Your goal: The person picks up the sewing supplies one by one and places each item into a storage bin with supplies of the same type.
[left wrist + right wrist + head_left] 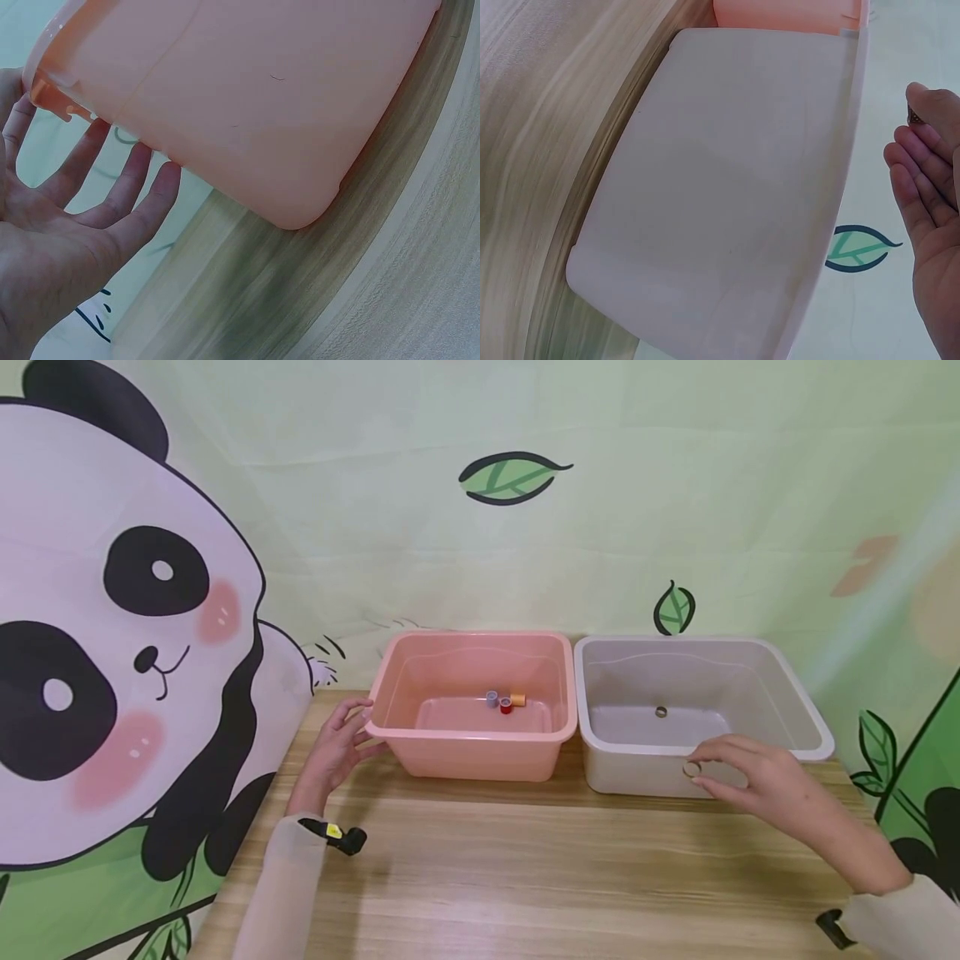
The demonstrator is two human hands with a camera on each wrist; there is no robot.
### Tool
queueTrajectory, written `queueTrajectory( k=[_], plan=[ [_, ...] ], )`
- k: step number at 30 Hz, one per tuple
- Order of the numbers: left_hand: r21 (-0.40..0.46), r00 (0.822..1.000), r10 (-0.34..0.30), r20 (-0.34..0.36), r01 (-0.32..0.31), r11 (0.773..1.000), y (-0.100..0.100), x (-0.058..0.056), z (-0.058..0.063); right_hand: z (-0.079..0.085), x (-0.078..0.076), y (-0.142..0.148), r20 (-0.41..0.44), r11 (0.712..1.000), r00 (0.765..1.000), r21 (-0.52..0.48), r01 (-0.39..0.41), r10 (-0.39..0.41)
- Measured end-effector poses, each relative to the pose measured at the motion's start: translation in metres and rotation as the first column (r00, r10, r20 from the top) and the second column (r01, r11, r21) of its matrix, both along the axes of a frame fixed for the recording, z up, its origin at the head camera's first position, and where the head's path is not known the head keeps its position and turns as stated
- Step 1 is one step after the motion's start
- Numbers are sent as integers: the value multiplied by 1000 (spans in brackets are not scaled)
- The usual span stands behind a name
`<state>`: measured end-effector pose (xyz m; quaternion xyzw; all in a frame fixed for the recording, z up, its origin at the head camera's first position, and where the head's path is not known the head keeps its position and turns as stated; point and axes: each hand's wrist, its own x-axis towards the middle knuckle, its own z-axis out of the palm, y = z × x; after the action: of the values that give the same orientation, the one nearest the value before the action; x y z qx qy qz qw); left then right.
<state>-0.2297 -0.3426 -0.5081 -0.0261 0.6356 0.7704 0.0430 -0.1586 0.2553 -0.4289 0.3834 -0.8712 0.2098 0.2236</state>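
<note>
My right hand (772,781) pinches a thin gold ring (692,769) between thumb and index finger, at the front rim of the grey basin (750,749) in the head view. The right wrist view shows that ring (913,116) edge-on, dark and patterned. A second small gold ring (661,712) lies on the grey basin's floor. At the left end of the pink basin (472,760), my left hand (333,756) touches the rim and outer wall with spread, fairly straight fingers (139,169).
Inside the pink basin lie three small spool-like cylinders, one grey-blue (492,699), one red (506,706) and one orange (518,700). The two basins stand side by side on a wooden table (510,868). A panda-print cloth (360,485) hangs behind.
</note>
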Motion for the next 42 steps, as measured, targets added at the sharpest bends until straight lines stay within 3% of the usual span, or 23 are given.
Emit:
queueTrajectory(
  k=[18,34,42],
  plan=[
    [-3,1000,-1,11,1,1000,-1,-2,-2,5,-4,0,-29,999,999,-11,-32,32],
    [3,1000,-4,5,4,1000,-2,-2,-4,10,-11,-1,-110,998,992,-11,-55,53],
    [-4,1000,9,0,-9,1000,-2,-3,-4,16,-9,1,-53,999,998,-8,-33,32]
  ],
)
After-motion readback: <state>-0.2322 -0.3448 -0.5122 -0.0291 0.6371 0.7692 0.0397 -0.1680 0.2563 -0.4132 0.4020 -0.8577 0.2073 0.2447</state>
